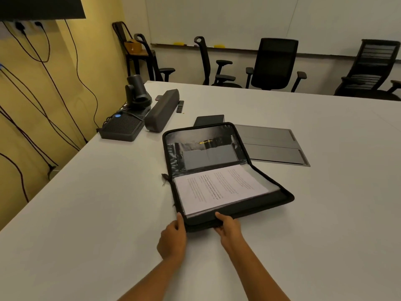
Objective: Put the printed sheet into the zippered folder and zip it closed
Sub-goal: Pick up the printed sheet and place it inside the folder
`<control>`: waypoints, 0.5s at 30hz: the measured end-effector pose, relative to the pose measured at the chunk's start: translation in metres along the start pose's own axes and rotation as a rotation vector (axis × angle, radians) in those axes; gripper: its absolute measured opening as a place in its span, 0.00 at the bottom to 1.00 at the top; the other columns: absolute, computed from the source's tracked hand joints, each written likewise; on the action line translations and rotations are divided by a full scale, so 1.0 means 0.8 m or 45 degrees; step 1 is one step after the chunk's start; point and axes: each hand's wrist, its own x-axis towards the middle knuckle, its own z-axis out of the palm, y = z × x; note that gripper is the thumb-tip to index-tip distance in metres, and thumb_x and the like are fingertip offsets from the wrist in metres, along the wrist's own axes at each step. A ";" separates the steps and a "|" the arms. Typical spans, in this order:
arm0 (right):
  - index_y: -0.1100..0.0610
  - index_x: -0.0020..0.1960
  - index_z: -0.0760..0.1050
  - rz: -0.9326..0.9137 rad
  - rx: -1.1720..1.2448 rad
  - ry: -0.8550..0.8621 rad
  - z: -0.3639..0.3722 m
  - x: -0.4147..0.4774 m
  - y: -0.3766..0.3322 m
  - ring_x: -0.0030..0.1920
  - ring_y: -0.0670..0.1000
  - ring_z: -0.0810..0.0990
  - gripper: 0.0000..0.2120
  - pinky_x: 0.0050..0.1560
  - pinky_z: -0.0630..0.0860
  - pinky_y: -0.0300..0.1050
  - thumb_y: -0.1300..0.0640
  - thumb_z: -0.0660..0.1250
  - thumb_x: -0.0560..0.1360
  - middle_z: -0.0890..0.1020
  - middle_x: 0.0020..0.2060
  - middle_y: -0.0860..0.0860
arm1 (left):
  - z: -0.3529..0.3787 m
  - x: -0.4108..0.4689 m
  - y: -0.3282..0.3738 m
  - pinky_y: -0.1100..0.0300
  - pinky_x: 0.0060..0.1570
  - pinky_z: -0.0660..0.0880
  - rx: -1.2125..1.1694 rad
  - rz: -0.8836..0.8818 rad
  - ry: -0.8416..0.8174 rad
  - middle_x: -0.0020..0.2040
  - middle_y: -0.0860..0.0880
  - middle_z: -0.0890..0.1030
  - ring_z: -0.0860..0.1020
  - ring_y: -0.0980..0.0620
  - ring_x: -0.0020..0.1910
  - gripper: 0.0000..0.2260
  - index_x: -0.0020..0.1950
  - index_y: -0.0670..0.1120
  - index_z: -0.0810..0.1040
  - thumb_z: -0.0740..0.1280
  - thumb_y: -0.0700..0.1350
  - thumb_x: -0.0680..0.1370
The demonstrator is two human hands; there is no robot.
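Head: left hand [172, 240], right hand [230, 231] hold one folder [267, 204] bearing one sheet [219, 190]

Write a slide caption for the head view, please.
Left hand and right hand hold the near edge of the open black zippered folder, white printed sheet inside.

We find no legible text, gold lettering [205, 142] on the zippered folder [238, 135] flap blurred, printed sheet [219, 187] lines too small
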 end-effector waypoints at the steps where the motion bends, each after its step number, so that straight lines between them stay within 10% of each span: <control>1: 0.62 0.67 0.66 -0.022 -0.032 -0.033 -0.010 0.001 -0.006 0.57 0.62 0.76 0.25 0.55 0.77 0.56 0.74 0.64 0.72 0.76 0.60 0.61 | -0.007 0.006 0.000 0.58 0.40 0.74 0.039 0.027 0.021 0.38 0.47 0.82 0.79 0.47 0.38 0.27 0.39 0.46 0.79 0.49 0.61 0.80; 7: 0.60 0.64 0.68 -0.080 -0.327 -0.156 -0.066 0.005 -0.057 0.50 0.55 0.79 0.23 0.42 0.80 0.48 0.71 0.67 0.71 0.80 0.51 0.55 | -0.037 0.061 0.017 0.55 0.45 0.75 0.167 0.146 0.123 0.40 0.45 0.83 0.80 0.43 0.41 0.24 0.40 0.44 0.80 0.53 0.58 0.80; 15: 0.61 0.64 0.70 -0.066 -0.980 -0.276 -0.107 0.008 -0.188 0.57 0.59 0.78 0.21 0.53 0.78 0.54 0.70 0.66 0.73 0.79 0.57 0.59 | -0.050 0.126 0.045 0.55 0.38 0.71 0.237 0.229 0.168 0.39 0.42 0.81 0.77 0.41 0.39 0.22 0.40 0.41 0.78 0.56 0.56 0.80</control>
